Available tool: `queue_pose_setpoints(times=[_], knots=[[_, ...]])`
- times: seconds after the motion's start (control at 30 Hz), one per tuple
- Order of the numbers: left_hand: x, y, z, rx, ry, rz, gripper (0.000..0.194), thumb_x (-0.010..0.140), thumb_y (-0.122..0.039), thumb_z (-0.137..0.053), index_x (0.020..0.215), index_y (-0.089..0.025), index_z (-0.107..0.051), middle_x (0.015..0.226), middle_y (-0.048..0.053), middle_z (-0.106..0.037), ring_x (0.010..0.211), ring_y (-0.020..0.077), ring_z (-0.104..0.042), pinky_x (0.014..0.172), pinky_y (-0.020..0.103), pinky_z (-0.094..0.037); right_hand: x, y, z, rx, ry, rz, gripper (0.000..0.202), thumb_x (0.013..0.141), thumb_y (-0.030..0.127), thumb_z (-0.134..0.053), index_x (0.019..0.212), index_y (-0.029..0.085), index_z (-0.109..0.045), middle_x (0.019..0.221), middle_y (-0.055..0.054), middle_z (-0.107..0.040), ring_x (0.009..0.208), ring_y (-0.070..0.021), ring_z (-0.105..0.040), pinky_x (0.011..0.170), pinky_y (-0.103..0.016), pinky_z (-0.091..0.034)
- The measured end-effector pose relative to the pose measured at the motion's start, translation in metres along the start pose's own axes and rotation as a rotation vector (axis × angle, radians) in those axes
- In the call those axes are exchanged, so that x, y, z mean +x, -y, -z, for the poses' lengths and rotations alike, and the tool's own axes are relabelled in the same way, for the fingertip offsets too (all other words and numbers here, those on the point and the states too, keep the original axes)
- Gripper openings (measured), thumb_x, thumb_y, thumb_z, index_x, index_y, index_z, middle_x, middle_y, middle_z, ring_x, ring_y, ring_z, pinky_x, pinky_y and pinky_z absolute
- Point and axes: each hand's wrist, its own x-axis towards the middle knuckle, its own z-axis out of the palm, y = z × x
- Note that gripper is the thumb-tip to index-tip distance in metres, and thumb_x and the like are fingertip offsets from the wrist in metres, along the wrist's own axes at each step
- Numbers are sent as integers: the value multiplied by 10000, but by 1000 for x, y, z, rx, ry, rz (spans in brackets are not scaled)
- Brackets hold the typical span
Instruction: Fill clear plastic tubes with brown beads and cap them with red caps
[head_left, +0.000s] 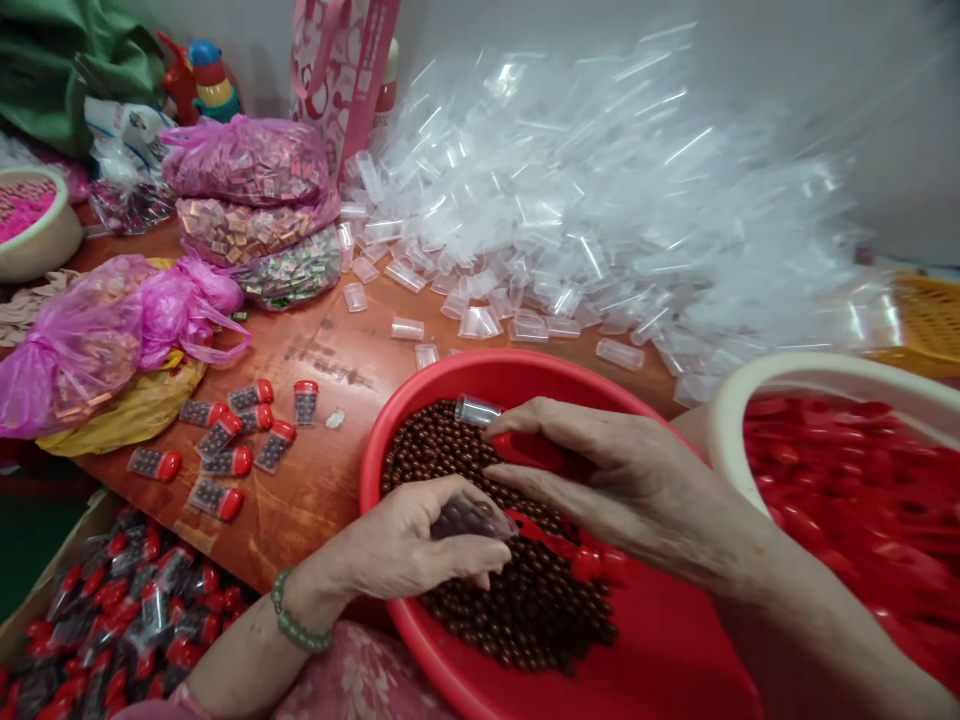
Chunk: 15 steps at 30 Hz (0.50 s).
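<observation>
A large red basin (637,640) holds many small dark brown balls (525,610). Over its near left side my left hand (427,545), with a green bead bracelet, is closed round a clear plastic tube (472,515) that looks filled with dark balls. To its right, my right hand (600,460) curves over the balls, its fingers bent round a red object partly hidden by them. A clear empty tube (477,411) lies on the balls by the right fingertips. Red caps (596,563) rest in the basin below the right hand.
Clear tubes (525,220) are heaped behind the basin. A white basin (731,430) of red pieces stands right. Several filled, red-capped tubes (217,498) lie left, above a box of more (150,610). Pink bags (97,330) sit at the back left.
</observation>
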Motion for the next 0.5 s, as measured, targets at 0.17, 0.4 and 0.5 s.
queue_pose_setpoints(times=[0.17, 0.4, 0.5], knots=[[-1, -2, -2, 70, -118, -162, 247, 798, -350, -684, 911, -146, -604, 831, 37, -638, 760, 113, -606, 754, 247, -470, -13, -10, -9, 132, -101, -66, 284, 840, 431, -638, 1042, 236, -680, 935, -49, -678, 876, -194, -634, 815, -309, -521], [-3, -3, -14, 486, -413, -330, 63, 865, -212, -565, 888, -159, -590, 834, 22, -630, 747, 119, -580, 713, 233, -461, -33, -5, -15, 93, -84, -47, 328, 914, 302, -524, 1222, 241, -620, 1113, -75, -661, 1083, -196, -614, 931, -325, -502], [-3, -4, -19, 688, -510, -472, 50, 859, -191, -581, 890, -166, -612, 847, 25, -631, 772, 129, -587, 724, 238, -467, -40, -4, -18, 137, -123, -87, 327, 882, 290, -578, 1198, 210, -606, 1100, -87, -693, 1075, -217, -640, 918, -347, -521]])
